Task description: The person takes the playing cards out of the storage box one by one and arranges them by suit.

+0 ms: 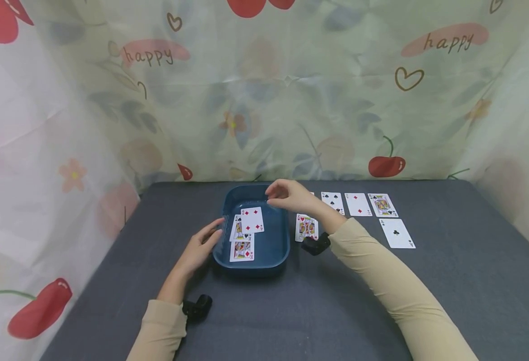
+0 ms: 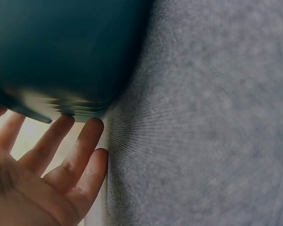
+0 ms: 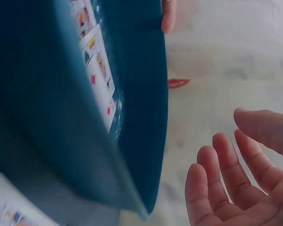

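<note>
My left hand [image 1: 199, 246] is at the left side of a dark blue tray [image 1: 277, 250], its fingers fairly straight and fingertips against the tray's outer wall in the left wrist view. In the tray lie overlapping playing cards: a four of diamonds [image 1: 252, 220] on top, a black face card [image 1: 236, 228] partly under it, and a diamond face card [image 1: 242, 250] nearest me. Over the tray's far right corner hovers my right hand [image 1: 293, 195], fingers loosely bent with nothing between them; the right wrist view shows its empty palm [image 3: 254, 202].
Right of the tray, several face-up cards lie on the dark tabletop [image 1: 454, 281]: a red face card [image 1: 307, 227], a spade card [image 1: 333, 200], a diamond card [image 1: 358, 204], a black face card [image 1: 382, 205] and a club card [image 1: 397, 233]. A patterned curtain [image 1: 287, 100] stands behind.
</note>
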`<control>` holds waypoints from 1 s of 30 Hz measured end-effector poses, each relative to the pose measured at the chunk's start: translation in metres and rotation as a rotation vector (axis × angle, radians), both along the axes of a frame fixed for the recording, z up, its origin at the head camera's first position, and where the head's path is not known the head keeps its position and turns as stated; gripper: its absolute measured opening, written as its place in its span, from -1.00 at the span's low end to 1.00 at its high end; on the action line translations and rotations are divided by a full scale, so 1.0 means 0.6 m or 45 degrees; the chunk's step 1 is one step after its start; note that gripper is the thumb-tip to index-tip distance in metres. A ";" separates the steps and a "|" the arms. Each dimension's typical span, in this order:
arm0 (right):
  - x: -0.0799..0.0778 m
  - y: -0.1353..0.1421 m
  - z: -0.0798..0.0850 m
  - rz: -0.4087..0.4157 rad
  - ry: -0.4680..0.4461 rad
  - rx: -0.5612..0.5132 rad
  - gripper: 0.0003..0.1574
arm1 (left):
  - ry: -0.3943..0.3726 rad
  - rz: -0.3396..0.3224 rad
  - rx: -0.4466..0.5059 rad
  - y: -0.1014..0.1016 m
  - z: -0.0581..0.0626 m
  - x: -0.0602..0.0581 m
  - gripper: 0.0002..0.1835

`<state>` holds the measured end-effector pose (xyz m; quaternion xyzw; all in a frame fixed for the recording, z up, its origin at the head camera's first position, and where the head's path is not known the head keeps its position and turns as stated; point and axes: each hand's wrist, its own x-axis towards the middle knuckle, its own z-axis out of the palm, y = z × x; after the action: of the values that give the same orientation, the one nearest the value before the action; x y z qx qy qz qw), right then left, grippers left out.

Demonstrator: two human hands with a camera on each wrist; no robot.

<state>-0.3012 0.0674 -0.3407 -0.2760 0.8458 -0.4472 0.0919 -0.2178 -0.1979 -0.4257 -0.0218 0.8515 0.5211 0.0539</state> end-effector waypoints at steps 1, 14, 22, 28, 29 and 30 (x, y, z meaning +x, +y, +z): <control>-0.001 -0.007 0.001 0.001 -0.006 -0.001 -0.68 | 0.000 -0.002 0.001 0.000 0.000 0.000 -0.52; -0.024 -0.089 -0.017 -0.056 -0.027 0.025 -0.64 | -0.020 -0.003 0.004 -0.001 0.001 -0.001 -0.52; -0.028 -0.120 -0.044 -0.140 -0.052 0.093 -0.68 | -0.018 -0.010 0.020 -0.001 0.000 -0.002 -0.52; -0.035 -0.135 -0.061 -0.193 -0.094 0.101 -0.66 | -0.022 -0.011 0.014 -0.001 0.000 -0.001 -0.51; -0.037 -0.137 -0.064 -0.201 -0.101 0.107 -0.66 | -0.022 -0.012 0.016 -0.001 0.000 -0.001 -0.51; -0.038 -0.138 -0.067 -0.211 -0.101 0.115 -0.66 | -0.020 -0.012 0.018 -0.001 0.000 -0.001 -0.51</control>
<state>-0.3241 -0.0152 -0.3811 -0.1826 0.8807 -0.4253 0.1003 -0.2183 -0.1988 -0.4258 -0.0215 0.8474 0.5267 0.0632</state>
